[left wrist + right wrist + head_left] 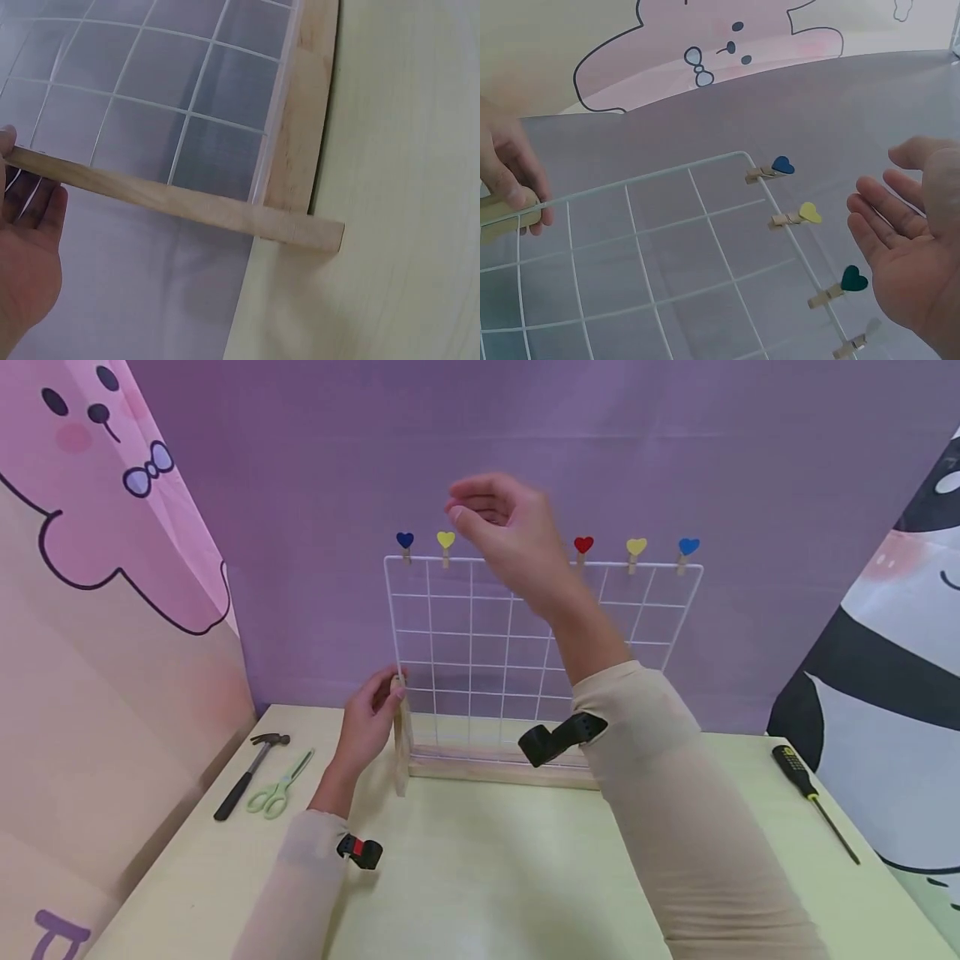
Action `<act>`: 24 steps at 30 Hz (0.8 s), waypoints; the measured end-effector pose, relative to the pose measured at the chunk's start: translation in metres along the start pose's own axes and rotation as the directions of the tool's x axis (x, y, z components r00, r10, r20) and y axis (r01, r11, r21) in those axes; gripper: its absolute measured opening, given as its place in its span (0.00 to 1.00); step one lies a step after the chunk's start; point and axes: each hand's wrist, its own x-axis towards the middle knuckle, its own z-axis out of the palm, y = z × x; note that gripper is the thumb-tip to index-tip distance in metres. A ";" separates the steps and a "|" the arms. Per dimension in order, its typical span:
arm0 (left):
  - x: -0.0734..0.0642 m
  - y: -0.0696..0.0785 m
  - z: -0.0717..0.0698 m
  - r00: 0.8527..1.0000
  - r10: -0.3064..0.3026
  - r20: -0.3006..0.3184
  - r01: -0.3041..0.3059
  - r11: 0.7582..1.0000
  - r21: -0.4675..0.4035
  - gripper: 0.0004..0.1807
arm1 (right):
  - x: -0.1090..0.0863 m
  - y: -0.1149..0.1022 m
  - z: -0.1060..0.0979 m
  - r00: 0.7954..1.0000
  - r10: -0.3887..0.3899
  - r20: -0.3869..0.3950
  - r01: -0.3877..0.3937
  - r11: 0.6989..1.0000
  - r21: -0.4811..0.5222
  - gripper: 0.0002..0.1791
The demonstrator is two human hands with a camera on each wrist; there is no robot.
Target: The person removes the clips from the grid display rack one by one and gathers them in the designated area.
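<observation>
A white wire grid stands upright in a wooden base. Along its top wire sit small wooden clothespins with hearts, among them a dark blue heart clothespin, a yellow heart clothespin and a red heart clothespin. Behind my right hand in the head view, a green heart clothespin and a pale one show in the right wrist view. My left hand grips the top of the wooden side post. Holding nothing, my right hand hovers over the grid's top edge, fingers loosely bent.
A hammer and green-handled scissors lie on the table's left side. On the right rests a screwdriver with a black and yellow handle. A purple cloth backdrop hangs behind the grid.
</observation>
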 end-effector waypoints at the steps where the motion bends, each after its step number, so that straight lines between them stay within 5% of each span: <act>1: -0.001 -0.002 0.000 1.000 0.010 -0.003 -0.010 1.000 -0.001 0.23 | 0.002 0.001 0.003 1.000 0.006 0.001 -0.006 1.000 0.002 0.17; 12: -0.002 -0.004 0.001 1.000 0.007 -0.004 -0.007 1.000 -0.017 0.22 | 0.017 0.008 0.019 0.997 0.078 0.015 -0.078 0.996 0.035 0.17; 24: 0.000 -0.003 0.002 0.999 0.043 -0.011 -0.043 0.998 -0.035 0.21 | 0.034 0.016 0.036 0.996 0.089 0.001 -0.089 0.995 -0.040 0.16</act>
